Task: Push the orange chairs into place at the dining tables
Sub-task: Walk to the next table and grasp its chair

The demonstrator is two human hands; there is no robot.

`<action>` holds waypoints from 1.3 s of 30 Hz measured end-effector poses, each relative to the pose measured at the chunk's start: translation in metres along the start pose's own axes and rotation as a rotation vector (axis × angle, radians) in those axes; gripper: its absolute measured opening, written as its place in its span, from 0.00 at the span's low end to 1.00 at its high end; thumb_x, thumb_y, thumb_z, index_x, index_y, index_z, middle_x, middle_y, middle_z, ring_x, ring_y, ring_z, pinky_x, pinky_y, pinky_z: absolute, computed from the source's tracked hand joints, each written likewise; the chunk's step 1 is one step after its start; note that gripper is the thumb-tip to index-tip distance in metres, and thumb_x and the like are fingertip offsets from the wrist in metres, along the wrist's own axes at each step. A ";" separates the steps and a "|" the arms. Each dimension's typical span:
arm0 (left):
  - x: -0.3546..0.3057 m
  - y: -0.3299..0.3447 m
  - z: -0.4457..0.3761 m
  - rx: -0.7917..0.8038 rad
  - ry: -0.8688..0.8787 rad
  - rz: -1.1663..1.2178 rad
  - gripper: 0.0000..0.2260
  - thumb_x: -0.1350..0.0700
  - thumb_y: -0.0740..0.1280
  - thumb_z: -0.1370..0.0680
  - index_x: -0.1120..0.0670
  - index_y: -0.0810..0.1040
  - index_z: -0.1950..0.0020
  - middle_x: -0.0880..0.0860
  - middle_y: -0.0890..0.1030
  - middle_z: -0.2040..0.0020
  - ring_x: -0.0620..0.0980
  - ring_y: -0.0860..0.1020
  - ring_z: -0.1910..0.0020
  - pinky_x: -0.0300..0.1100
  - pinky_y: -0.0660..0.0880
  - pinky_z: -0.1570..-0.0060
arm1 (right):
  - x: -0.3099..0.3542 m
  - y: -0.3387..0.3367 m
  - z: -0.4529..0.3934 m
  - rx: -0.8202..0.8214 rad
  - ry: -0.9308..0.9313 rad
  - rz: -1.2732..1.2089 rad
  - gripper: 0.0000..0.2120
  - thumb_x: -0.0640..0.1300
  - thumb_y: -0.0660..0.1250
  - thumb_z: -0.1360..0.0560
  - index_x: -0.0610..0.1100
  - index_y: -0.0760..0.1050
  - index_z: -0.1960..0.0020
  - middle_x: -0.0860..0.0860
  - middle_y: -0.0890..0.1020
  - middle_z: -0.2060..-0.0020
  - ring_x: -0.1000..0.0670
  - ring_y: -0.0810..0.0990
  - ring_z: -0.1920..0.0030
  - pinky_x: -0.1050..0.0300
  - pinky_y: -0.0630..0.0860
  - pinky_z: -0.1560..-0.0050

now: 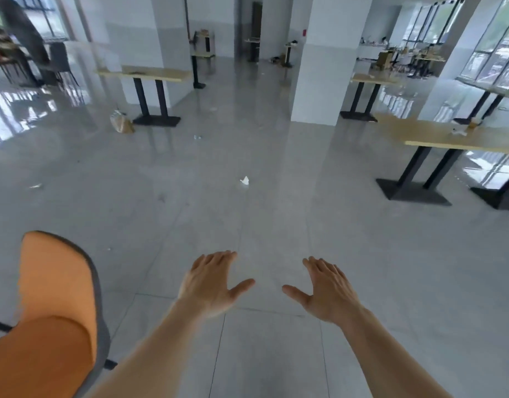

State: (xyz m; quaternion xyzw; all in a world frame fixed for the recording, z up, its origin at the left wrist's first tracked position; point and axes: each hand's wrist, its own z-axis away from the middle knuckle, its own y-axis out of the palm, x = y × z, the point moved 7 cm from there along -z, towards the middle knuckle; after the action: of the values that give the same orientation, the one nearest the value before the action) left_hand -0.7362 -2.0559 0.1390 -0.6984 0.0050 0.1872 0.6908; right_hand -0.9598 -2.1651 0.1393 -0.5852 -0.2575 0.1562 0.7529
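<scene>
An orange chair (pixel 55 305) with a grey edge stands at the lower left, its backrest upright and its seat toward the bottom corner. My left hand (pixel 213 282) hovers palm down over the floor, to the right of the chair and apart from it, fingers spread and empty. My right hand (pixel 325 288) is held the same way beside it, holding nothing. A wooden dining table (pixel 459 139) on black legs stands at the right. Another dining table (pixel 150 73) stands further back on the left.
A white pillar (pixel 322 67) rises in the middle distance. A crumpled paper scrap (pixel 244 180) lies on the grey tiled floor ahead. A brown bag (pixel 121 122) sits by the left table's base. More tables and dark chairs stand far back.
</scene>
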 end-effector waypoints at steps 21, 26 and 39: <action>0.423 -0.109 -0.320 -0.168 -0.557 0.064 0.40 0.25 0.52 0.24 0.47 0.58 0.19 0.46 0.63 0.20 0.49 0.60 0.22 0.47 0.52 0.22 | 0.327 -0.035 -0.571 0.123 -0.480 0.124 0.52 0.79 0.51 0.28 0.45 0.50 0.16 0.50 0.54 0.17 0.49 0.50 0.18 0.51 0.45 0.20; 0.527 -0.133 -0.335 -0.237 -0.762 0.067 0.41 0.24 0.51 0.25 0.46 0.57 0.18 0.46 0.62 0.20 0.49 0.59 0.22 0.47 0.54 0.22 | 0.439 -0.016 -0.672 0.175 -0.688 0.187 0.51 0.77 0.53 0.26 0.43 0.50 0.17 0.48 0.54 0.17 0.48 0.51 0.18 0.50 0.46 0.20; 0.675 -0.170 -0.232 -0.456 -1.501 0.105 0.41 0.23 0.52 0.25 0.47 0.59 0.19 0.46 0.65 0.21 0.49 0.62 0.23 0.49 0.55 0.22 | 0.773 0.033 -0.738 0.362 -1.378 0.395 0.55 0.80 0.50 0.29 0.42 0.51 0.17 0.46 0.56 0.18 0.46 0.54 0.19 0.51 0.48 0.20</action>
State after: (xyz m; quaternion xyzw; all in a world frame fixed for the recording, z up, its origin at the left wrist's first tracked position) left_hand -0.0043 -2.1025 0.1162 -0.5086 -0.4684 0.6377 0.3395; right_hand 0.0962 -2.3325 0.1312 -0.2566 -0.5317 0.6609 0.4632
